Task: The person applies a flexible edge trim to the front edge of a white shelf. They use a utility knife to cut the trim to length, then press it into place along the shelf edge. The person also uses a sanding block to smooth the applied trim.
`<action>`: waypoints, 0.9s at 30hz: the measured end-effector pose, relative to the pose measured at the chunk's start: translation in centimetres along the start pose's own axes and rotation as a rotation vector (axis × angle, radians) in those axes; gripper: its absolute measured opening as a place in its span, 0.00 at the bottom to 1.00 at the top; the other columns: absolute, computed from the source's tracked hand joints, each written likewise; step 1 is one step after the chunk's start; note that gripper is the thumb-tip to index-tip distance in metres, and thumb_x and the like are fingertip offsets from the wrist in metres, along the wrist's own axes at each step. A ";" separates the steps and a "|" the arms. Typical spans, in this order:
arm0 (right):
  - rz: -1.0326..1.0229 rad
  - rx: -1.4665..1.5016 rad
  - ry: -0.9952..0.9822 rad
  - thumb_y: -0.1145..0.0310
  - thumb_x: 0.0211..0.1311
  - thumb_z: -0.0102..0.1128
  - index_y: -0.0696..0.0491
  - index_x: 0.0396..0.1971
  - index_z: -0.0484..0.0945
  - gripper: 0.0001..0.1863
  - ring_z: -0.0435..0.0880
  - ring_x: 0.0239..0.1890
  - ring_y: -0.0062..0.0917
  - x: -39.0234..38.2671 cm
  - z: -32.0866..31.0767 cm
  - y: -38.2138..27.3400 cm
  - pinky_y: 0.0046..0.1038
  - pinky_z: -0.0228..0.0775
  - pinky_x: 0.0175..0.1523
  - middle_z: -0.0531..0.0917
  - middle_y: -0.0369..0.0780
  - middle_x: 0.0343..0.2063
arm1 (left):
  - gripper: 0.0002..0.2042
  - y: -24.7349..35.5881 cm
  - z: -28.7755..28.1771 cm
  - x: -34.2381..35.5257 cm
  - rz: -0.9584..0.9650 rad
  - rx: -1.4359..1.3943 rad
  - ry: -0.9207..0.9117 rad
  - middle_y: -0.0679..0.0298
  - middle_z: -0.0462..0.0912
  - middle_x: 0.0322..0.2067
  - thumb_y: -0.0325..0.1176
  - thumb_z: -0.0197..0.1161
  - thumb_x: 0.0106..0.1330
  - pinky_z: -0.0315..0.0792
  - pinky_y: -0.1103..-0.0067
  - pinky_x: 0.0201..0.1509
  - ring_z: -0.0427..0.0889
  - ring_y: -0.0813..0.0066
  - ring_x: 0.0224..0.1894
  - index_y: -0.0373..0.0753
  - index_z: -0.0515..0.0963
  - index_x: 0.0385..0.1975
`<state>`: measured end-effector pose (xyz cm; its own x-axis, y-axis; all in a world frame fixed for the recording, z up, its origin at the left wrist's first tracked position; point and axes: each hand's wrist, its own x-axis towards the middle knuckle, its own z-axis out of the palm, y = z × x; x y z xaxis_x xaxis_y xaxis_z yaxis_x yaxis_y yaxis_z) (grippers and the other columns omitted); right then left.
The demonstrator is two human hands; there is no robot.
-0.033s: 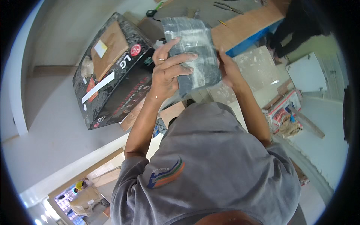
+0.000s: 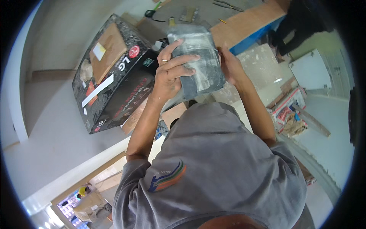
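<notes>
A dark, roughly rectangular package (image 2: pixel 202 57) in shiny clear plastic is held up in front of my chest. My left hand (image 2: pixel 171 66), with a ring on one finger, grips it from the left, fingers spread across its face. Along its right edge, my right hand (image 2: pixel 230 66) supports it; some of those fingers are hidden behind the package. What lies inside the plastic cannot be made out.
At left stands a large black carton (image 2: pixel 118 76) with a brown board (image 2: pixel 108 53) on top. Beyond the package are a tape measure (image 2: pixel 150 13), pliers (image 2: pixel 228 6) and a pencil (image 2: pixel 222 21). A person's dark-trousered legs (image 2: pixel 301 30) show at upper right.
The package's far edge has dropped slightly, and its plastic lies flatter, uncovering more of the surface behind. My hands keep nearly the same hold.
</notes>
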<state>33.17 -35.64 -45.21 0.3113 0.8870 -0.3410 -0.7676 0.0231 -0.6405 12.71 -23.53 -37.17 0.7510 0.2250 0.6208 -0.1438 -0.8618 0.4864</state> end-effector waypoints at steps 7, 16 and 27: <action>-0.280 -0.446 -0.109 0.59 0.70 0.71 0.58 0.57 0.80 0.23 0.83 0.45 0.19 0.1 -1.1 -3.0 0.25 0.76 0.53 0.86 0.37 0.47 | 0.21 -0.9 2.5 -2.2 -0.135 0.047 -0.104 0.60 0.80 0.64 0.12 0.61 0.47 0.60 0.55 0.77 0.64 0.43 0.75 0.43 0.88 0.38; -0.347 -0.986 -0.197 0.63 0.63 0.76 0.56 0.50 0.86 0.19 0.74 0.32 0.14 -1.6 -1.1 -5.6 0.20 0.65 0.38 0.85 0.31 0.34 | 0.26 -1.3 1.0 3.2 -0.249 0.072 0.025 0.45 0.68 0.70 0.33 0.72 0.63 0.58 0.59 0.78 0.64 0.45 0.75 0.36 0.78 0.62; -0.299 -0.744 -0.088 0.44 0.74 0.62 0.53 0.62 0.79 0.30 0.78 0.49 0.20 -3.9 -8.4 -4.2 0.23 0.71 0.52 0.83 0.35 0.49 | 0.20 -4.8 3.8 -0.3 -0.945 -0.739 -0.095 0.59 0.86 0.43 0.26 0.76 0.60 0.77 0.76 0.53 0.85 0.72 0.45 0.30 0.79 0.51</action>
<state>39.89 -43.09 -46.95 0.3757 0.9255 -0.0474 -0.0746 -0.0208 -0.9970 15.63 -21.17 -41.98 0.7989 0.5660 -0.2035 0.1775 0.1014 0.9789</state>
